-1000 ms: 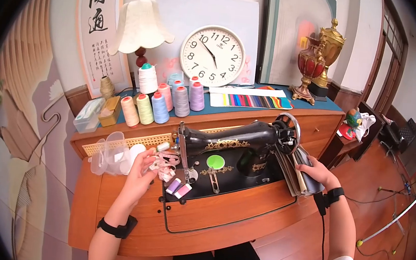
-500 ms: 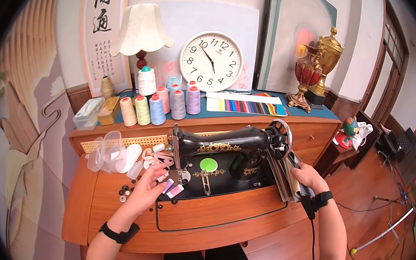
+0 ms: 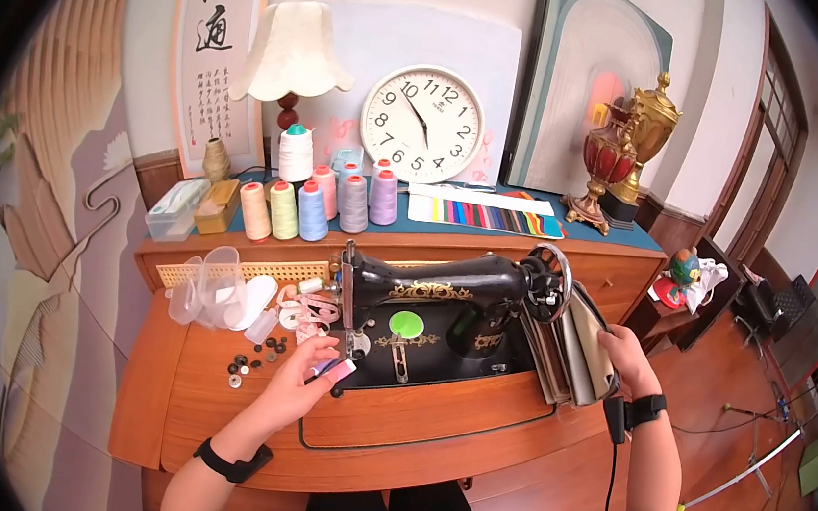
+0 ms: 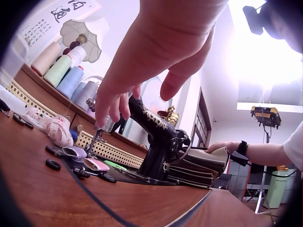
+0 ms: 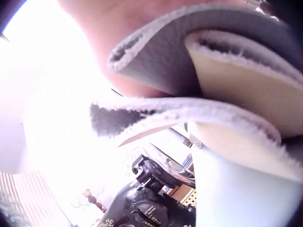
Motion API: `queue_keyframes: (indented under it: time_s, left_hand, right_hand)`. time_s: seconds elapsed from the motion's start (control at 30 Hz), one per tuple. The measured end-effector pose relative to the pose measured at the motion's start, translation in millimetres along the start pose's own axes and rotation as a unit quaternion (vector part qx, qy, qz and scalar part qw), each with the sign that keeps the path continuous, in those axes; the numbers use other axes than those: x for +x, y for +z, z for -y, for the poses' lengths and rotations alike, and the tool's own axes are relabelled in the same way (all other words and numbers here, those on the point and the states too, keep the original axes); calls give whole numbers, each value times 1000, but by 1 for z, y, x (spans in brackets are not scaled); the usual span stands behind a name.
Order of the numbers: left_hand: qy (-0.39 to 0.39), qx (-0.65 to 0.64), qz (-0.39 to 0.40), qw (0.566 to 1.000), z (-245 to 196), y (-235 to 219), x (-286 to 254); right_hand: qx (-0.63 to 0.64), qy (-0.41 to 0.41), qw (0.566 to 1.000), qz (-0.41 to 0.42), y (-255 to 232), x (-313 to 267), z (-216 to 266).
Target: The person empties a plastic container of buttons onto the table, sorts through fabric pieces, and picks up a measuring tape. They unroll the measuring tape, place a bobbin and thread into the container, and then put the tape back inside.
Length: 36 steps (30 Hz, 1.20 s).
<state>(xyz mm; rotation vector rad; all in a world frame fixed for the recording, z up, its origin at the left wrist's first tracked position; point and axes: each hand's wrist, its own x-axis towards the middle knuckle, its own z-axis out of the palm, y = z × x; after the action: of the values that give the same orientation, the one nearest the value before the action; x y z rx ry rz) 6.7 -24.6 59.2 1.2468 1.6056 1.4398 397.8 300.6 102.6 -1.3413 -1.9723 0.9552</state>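
My left hand (image 3: 290, 387) hovers over the front left of the black sewing machine (image 3: 445, 289), its fingers loosely bent and nothing between them. Below the fingers lie a purple thread spool (image 4: 75, 152) and a pink thread spool (image 4: 96, 164), with black buttons (image 4: 53, 164) around them. A pink-and-white measuring tape (image 3: 313, 313) lies just behind the hand. On the right, my right hand (image 3: 630, 361) grips the upper edge of a stack of leather-like sheets (image 3: 567, 355) beside the handwheel. Close up in the right wrist view, the sheets' fuzzy edges (image 5: 189, 111) curl and hide most of the fingers.
Clear plastic boxes (image 3: 209, 290) and more buttons (image 3: 239, 367) occupy the table's left side. Behind stands a cabinet with several thread cones (image 3: 313, 212), a lamp (image 3: 296, 52), a clock (image 3: 422, 124) and a color card (image 3: 482, 213). A green disc (image 3: 406, 325) lies on the machine bed.
My left hand has come away from the measuring tape, forward and right to over the small spools. My right hand stays at the sheets, whose outer ones now stand more spread.
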Motion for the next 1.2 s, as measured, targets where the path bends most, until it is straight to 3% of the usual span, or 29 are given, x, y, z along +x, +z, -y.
queue_keyframes:
  time_s: [0.13, 0.43, 0.63, 0.77, 0.83, 0.87, 0.97, 1.1, 1.2]
  left_hand:
    - [13, -15, 3, 1000, 11, -1, 1]
    - [-7, -50, 49, 998, 8, 12, 0]
    - [-14, -29, 117, 993, 0, 45, 11]
    - [-1, -56, 151, 987, 8, 74, 20]
    - [-121, -68, 179, 974, -1, 85, 22]
    - [-144, -85, 196, 966, -2, 88, 23]
    - [-187, -134, 254, 939, -14, 96, 25]
    - [-177, -112, 249, 946, -13, 109, 29]
    - [-234, -152, 231, 932, -6, 112, 36]
  right_hand:
    - [113, -21, 993, -17, -4, -27, 6]
    - [114, -116, 984, -79, 5, -124, 51]
    - [-71, -181, 981, 1, 49, -172, 99]
    - [-69, -237, 965, 91, 95, -179, 102]
    - [-83, -285, 950, 93, 118, -179, 91]
    - [-88, -326, 936, 94, 128, -178, 83]
    - [-87, -379, 915, 106, 137, -178, 80]
    - [-83, -381, 912, 126, 144, -182, 85]
    - [-88, -367, 911, 168, 139, -176, 92]
